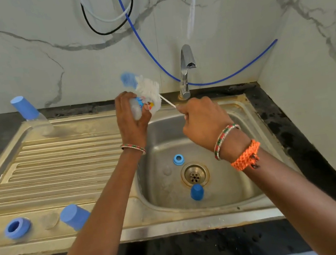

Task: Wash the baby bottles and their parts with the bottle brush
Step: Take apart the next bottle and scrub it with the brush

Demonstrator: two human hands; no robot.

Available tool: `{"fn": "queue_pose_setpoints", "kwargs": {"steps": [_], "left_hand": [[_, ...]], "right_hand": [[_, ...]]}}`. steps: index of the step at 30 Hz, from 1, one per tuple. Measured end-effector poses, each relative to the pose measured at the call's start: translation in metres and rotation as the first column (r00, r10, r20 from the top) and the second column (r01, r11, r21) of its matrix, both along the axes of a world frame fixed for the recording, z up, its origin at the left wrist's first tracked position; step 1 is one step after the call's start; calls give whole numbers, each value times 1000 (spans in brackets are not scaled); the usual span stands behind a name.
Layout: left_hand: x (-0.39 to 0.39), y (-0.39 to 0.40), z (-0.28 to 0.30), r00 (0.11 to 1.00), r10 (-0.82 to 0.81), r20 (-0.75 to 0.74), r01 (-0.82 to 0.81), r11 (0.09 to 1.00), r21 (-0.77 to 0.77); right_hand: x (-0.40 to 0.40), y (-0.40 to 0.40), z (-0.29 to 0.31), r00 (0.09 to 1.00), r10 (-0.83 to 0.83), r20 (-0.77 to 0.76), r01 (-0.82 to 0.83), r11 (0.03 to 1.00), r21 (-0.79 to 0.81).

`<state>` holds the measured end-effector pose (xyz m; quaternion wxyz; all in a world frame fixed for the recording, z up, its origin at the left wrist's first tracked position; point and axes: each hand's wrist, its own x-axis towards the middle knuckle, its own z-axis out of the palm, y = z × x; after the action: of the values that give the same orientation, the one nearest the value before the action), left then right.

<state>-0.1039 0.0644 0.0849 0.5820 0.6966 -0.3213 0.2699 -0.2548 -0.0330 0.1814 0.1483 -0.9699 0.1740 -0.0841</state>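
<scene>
My left hand [133, 119] grips a small clear baby bottle [139, 108] with a coloured print, held above the left rim of the sink basin. My right hand [201, 120] grips the thin white handle of the bottle brush [147, 87]. The brush's white bristles and blue tip lie against the far side of the bottle, blurred. A blue screw ring [178, 159] and a blue cap [197, 192] lie in the basin by the drain. Another bottle with a blue cap [31, 115] stands at the back left of the drainboard.
A blue ring [17, 228], a clear teat [50, 220] and a blue cap [74, 216] sit on the front ledge of the drainboard [60, 163]. The chrome tap [186, 69] stands behind the basin, no water visible. A blue hose [148, 50] hangs on the marble wall.
</scene>
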Motion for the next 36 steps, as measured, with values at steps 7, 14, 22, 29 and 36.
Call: {"fn": "queue_pose_setpoints", "kwargs": {"steps": [7,14,22,29,36], "left_hand": [[22,5,8,957,168,-235,-234,927,-292],[9,-11,12,917,194,-349,-314,889,-332],[12,-27,31,624,-111,-773,-296,883,-365],[8,-23,18,347,-345,-872,-238,867,-438],[-25,-22,-25,-141,-551,-822,3,830,-557]], "right_hand": [[-21,11,-6,999,41,7,-41,997,60],[-12,6,-5,998,9,56,-8,1000,-15],[-11,7,-58,997,-26,-72,22,998,-54],[-24,-25,-90,972,-232,-40,232,973,4],[-82,-79,-126,863,-475,170,460,880,120]]}}
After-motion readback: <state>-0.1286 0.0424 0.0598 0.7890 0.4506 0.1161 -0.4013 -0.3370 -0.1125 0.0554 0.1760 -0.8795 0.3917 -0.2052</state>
